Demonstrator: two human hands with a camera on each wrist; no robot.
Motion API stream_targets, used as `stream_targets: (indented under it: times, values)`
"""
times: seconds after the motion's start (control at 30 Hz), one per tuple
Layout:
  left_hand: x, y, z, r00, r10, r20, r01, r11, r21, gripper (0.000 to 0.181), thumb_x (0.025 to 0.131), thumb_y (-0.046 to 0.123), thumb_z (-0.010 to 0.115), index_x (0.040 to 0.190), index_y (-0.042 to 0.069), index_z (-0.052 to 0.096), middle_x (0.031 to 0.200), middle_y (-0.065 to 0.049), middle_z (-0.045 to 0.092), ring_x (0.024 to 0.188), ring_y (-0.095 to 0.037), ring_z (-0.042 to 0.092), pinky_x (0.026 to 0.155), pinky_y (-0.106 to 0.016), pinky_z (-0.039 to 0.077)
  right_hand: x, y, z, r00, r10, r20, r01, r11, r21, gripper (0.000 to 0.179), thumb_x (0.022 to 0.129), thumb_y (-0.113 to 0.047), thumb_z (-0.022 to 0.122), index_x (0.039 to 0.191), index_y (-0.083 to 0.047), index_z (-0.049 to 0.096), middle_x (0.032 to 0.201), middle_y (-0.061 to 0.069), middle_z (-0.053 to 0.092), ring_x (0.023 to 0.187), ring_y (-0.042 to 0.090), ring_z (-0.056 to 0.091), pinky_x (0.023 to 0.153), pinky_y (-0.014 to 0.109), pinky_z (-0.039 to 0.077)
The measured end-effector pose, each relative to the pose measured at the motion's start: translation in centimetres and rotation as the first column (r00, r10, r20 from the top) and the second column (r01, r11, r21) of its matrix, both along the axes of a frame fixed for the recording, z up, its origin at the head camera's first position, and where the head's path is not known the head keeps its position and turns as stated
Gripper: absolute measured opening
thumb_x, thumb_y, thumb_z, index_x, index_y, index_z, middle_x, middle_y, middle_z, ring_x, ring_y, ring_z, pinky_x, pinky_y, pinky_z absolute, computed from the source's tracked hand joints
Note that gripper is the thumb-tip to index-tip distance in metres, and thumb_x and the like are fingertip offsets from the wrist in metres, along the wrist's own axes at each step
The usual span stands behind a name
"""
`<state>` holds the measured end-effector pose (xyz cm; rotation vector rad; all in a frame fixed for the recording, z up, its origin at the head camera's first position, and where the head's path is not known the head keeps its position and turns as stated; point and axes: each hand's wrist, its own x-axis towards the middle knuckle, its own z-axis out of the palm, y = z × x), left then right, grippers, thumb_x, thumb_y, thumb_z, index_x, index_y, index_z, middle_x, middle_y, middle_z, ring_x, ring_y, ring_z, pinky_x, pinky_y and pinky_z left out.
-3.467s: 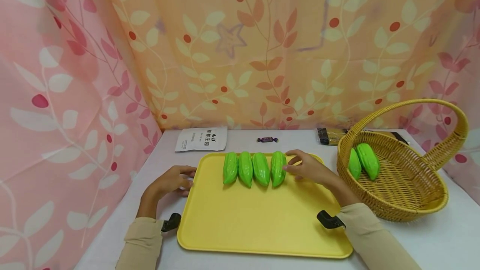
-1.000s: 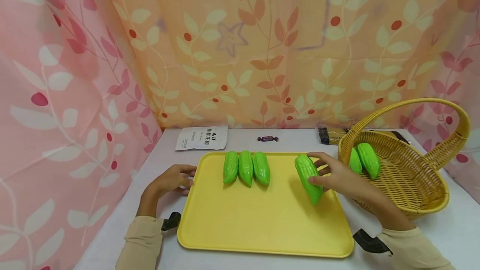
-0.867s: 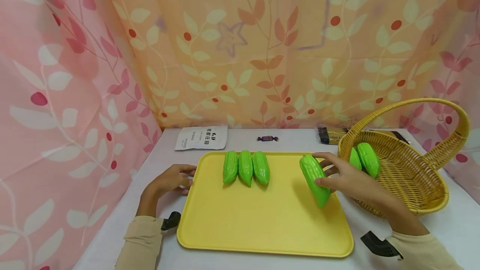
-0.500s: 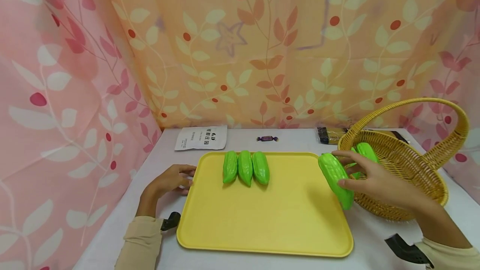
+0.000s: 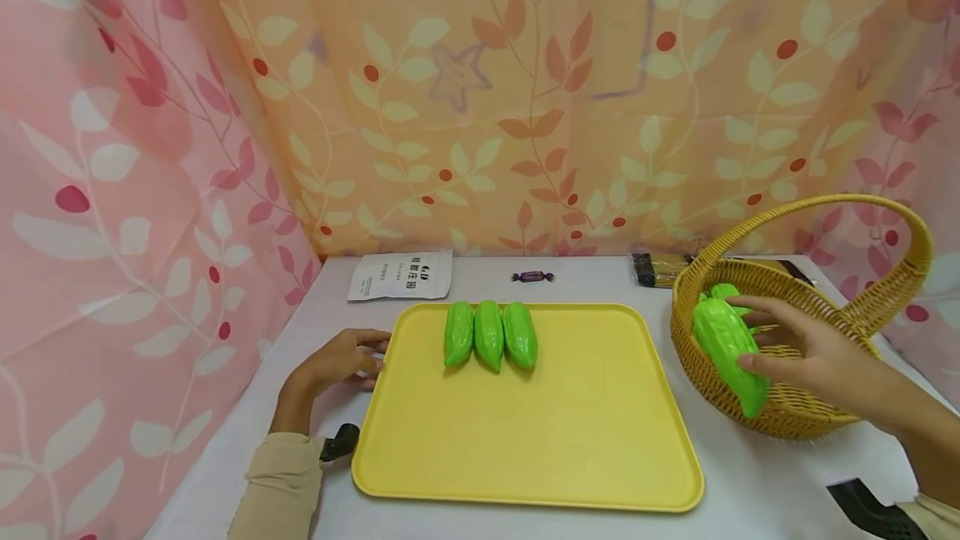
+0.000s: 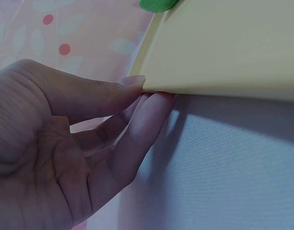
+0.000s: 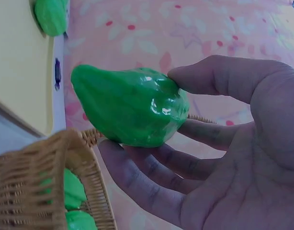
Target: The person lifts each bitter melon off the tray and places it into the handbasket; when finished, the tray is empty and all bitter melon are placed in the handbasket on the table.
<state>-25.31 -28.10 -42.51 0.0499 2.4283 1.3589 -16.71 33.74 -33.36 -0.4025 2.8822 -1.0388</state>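
Note:
My right hand [image 5: 817,357] grips a shiny green bitter melon [image 5: 729,357] over the near left part of the wicker basket [image 5: 802,422]. In the right wrist view, the thumb lies on one side of that bitter melon [image 7: 132,108] and the fingers on the other. Behind it, mostly hidden, more bitter melons [image 7: 73,189] lie inside the basket. Three bitter melons [image 5: 489,337] lie side by side at the back of the yellow tray [image 5: 525,440]. My left hand [image 5: 337,361] pinches the tray's left edge [image 6: 154,90] between thumb and finger.
Behind the tray lie a white printed pouch [image 5: 401,276] and a small purple wrapped candy [image 5: 532,277]. A black-and-gold packet [image 5: 660,270] sits partly behind the basket. The basket's tall handle [image 5: 825,200] arches over it. Patterned curtains [image 5: 420,148] close off the back and sides.
The right hand has taken the rightmost bitter melon off the tray's row and carried it right, over the basket. The left hand stays at the tray's edge.

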Motion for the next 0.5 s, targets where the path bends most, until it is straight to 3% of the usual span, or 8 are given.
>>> stream_targets:
  times: [0.13, 0.4, 0.5]
  values:
    - [0.1, 0.0, 0.1, 1.0, 0.002, 0.0, -0.002, 1.0, 0.002, 0.065, 0.091, 0.0, 0.065, 0.154, -0.003, 0.051, 0.141, -0.02, 0.062, 0.091, -0.022, 0.068, 0.078, -0.036, 0.064, -0.2, 1.2, 0.3, 1.0, -0.026, 0.014, 0.026, 0.999, 0.021, 0.078, 0.104, -0.027, 0.068, 0.163, 0.0, 0.026, 0.152, 0.034, 0.038, 0.124, 0.059, 0.052, 0.08, 0.06, 0.06]
    - [0.1, 0.1, 0.0, 1.0, -0.003, -0.002, 0.003, 1.0, 0.014, 0.064, 0.091, 0.001, 0.066, 0.153, -0.003, 0.052, 0.142, -0.02, 0.06, 0.09, -0.021, 0.068, 0.077, -0.036, 0.064, -1.8, 3.7, 0.5, 0.995, -0.093, 0.038, 0.091, 0.994, 0.056, 0.083, 0.104, -0.031, 0.066, 0.163, 0.007, 0.021, 0.145, 0.044, 0.04, 0.12, 0.066, 0.051, 0.078, 0.062, 0.061]
    - [0.1, 0.1, 0.0, 1.0, -0.001, 0.0, 0.001, 1.0, 0.018, 0.064, 0.091, 0.001, 0.066, 0.153, -0.003, 0.052, 0.143, -0.021, 0.06, 0.09, -0.021, 0.068, 0.077, -0.036, 0.064, -2.5, 4.8, 0.5, 0.993, -0.106, 0.059, 0.103, 0.994, 0.048, 0.085, 0.105, -0.032, 0.064, 0.164, 0.006, 0.017, 0.146, 0.046, 0.038, 0.121, 0.069, 0.05, 0.077, 0.057, 0.063]
